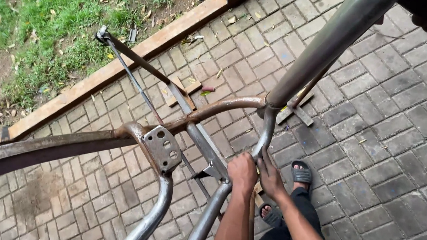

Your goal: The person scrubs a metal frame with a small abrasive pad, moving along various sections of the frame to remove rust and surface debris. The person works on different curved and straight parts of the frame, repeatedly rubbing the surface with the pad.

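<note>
A rusty welded frame of bent steel tubes [222,106] stands over the paving, with a drilled steel plate [162,148] welded at one joint. My left hand [242,172] is clenched around the lower tube where it meets the curved one. Right beside it, my right hand [270,174] wraps the curved tube [267,132], fingers pointing up along it. A thick grey tube [335,35] rises from the joint to the top right. A tan, stick-like piece shows below and between my hands, mostly hidden.
Grey brick paving [394,139] lies below, bordered by a wooden beam [123,64] and grass [39,41]. A long flat steel bar [173,95], small wooden blocks [192,89] and a metal cross piece [298,110] lie on it. My sandalled feet [301,173] stand beneath the frame.
</note>
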